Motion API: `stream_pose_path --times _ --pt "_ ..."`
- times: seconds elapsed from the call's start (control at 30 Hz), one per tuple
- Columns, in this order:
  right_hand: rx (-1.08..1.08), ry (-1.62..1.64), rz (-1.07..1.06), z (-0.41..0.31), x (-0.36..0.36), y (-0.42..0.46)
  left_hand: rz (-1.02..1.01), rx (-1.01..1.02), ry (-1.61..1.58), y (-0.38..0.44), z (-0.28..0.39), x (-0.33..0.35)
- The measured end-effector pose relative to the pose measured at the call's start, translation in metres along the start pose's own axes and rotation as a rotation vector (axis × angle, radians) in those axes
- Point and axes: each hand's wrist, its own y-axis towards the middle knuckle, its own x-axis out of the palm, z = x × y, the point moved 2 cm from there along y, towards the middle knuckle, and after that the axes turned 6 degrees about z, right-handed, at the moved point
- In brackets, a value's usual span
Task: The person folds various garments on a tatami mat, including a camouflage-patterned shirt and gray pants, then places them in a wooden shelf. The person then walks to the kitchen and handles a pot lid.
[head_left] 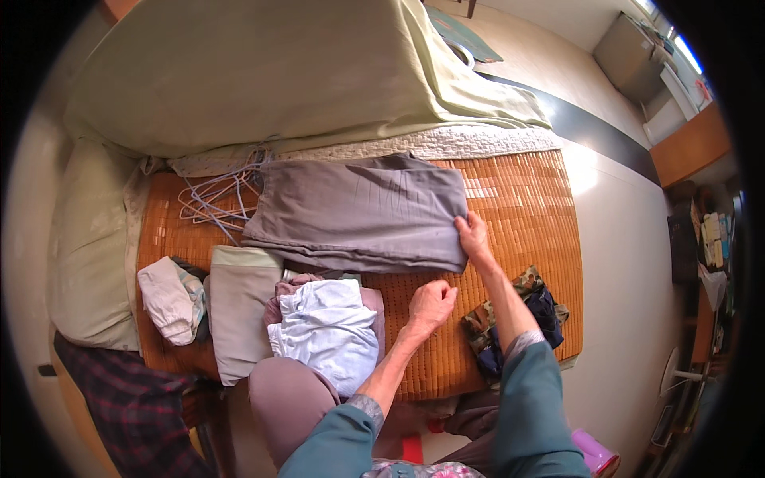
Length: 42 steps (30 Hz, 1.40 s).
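Grey folded trousers (364, 209) lie flat across the bamboo mat (514, 209), with faint creases on top. My right hand (474, 238) grips their right-hand edge, thumb on top and the other fingers partly hidden. Curled into a loose fist, my left hand (433, 303) is over the mat just below the trousers, and nothing shows in it. To its left, folded light-blue clothing (331, 325) rests on a mauve garment (375, 305). Beside that pile is a folded grey cloth (242, 316) with a pale green band.
Tangled wire hangers (221, 194) touch the trousers' left end. A white bundled garment (170, 302) lies at the mat's left. Camouflage clothing (478, 325) sits near my right forearm. Beyond the mat rises a pale-green cover (269, 71). A plaid cloth (125, 394) hangs at lower left.
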Motion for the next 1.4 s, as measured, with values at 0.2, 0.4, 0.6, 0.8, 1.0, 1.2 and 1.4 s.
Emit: stream_pose_path --times 0.2,0.4,0.6,0.8,1.0,1.2,1.4 --pt "-0.032 -0.223 0.086 -0.008 -0.082 0.049 0.321 0.359 0.026 0.024 0.043 -0.023" --pt "0.298 -0.258 -0.059 0.054 -0.133 0.006 0.286 0.512 0.308 0.058 0.034 0.008" --pt "0.355 0.012 -0.078 0.048 -0.135 -0.008 0.114 0.591 0.678 0.074 -0.011 0.041" --pt "0.395 0.22 -0.184 0.067 -0.141 -0.018 -0.044 0.591 0.501 0.084 0.001 0.05" --pt "0.354 0.213 -0.027 0.061 -0.13 0.006 0.211 0.506 0.162 0.174 0.032 0.072" --pt "0.372 0.469 -0.094 0.037 -0.128 0.002 0.29 0.512 0.092 0.222 0.044 0.093" --pt "0.196 0.554 -0.244 -0.027 -0.122 0.004 0.274 0.403 -0.186 0.251 0.043 0.101"
